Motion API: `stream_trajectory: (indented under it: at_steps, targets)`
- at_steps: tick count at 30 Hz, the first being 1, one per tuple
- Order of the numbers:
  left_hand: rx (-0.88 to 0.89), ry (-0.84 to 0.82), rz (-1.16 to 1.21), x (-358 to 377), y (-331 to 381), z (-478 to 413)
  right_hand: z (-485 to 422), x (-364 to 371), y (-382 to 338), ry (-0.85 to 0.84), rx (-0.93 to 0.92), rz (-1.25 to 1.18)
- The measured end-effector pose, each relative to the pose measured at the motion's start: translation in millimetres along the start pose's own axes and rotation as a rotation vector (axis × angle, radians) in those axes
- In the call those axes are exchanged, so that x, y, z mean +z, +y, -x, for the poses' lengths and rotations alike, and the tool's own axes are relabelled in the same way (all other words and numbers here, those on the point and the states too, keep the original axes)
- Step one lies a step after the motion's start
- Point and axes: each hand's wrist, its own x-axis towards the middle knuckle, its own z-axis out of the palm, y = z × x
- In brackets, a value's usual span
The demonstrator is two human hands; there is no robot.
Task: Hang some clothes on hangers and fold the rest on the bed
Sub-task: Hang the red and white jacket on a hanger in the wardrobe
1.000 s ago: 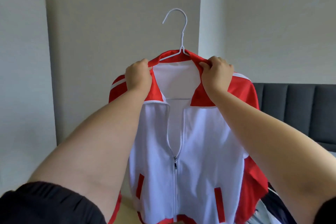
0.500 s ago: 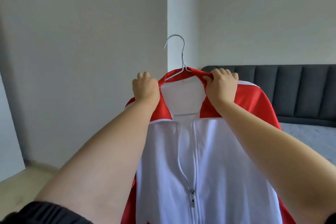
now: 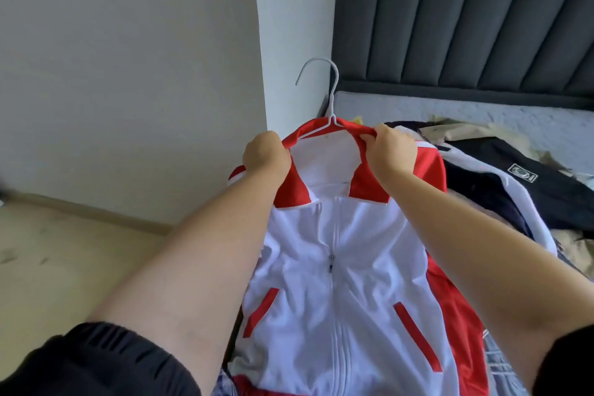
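Note:
A white zip jacket with red collar, sleeves and pocket trims (image 3: 353,267) hangs on a white wire hanger (image 3: 332,96), whose hook sticks up above the collar. My left hand (image 3: 265,154) grips the left side of the red collar. On the right side, my right hand (image 3: 390,151) pinches the collar near the hanger's neck. Both hold the jacket up in front of me, over the edge of the bed (image 3: 466,112).
A heap of clothes lies on the bed to the right, among them a black and white jacket (image 3: 514,180) and beige fabric (image 3: 472,132). A dark padded headboard (image 3: 466,26) stands behind. A white wall corner (image 3: 289,42) and pale floor (image 3: 64,251) are at left.
The view has tilted down, so the bed and clothes heap show. The jacket on its hanger sits lower, over the bed's edge. Both hands keep their hold on the collar.

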Motion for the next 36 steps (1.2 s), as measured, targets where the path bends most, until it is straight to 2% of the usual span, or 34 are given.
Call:
stream_trajectory:
  at_steps: [3, 6, 8, 10, 12, 14, 16, 18, 20, 22, 31, 36]
  targets:
    - [-0.025, -0.141, 0.201, 32, -9, -7, 6, 30, 7, -0.071, 0.091, -0.126]
    - [-0.048, -0.420, 0.553, 58, -19, -4, 16, 56, 11, -0.299, 0.174, -0.249]
    - [-0.062, -0.577, 0.640, 78, -27, 8, 33, 72, 12, -0.422, 0.153, -0.291]
    - [-0.041, -0.667, 0.576, 104, -40, 26, 58, 89, 15, -0.487, 0.120, -0.267]
    - [0.024, -0.737, 0.379, 136, -58, 46, 90, 107, 22, -0.581, 0.119, -0.235]
    - [0.058, -0.854, 0.195, 166, -77, 71, 123, 122, 29, -0.713, 0.191, -0.207]
    - [0.054, -0.939, 0.153, 192, -90, 97, 154, 136, 38, -0.869, 0.333, -0.184]
    - [0.090, -0.924, 0.115, 214, -99, 120, 180, 149, 50, -0.966, 0.549, -0.221]
    - [0.186, -0.870, -0.038, 232, -106, 141, 201, 156, 58, -0.975, 0.863, -0.390]
    - [0.227, -0.813, -0.134, 246, -113, 157, 211, 163, 61, -0.942, 0.998, -0.478]
    - [0.178, -0.549, -0.184, 275, -118, 176, 205, 183, 45, -0.991, 0.911, -0.346]
    - [0.215, -0.506, -0.209, 279, -120, 174, 198, 189, 52, -1.011, 0.868, -0.349]
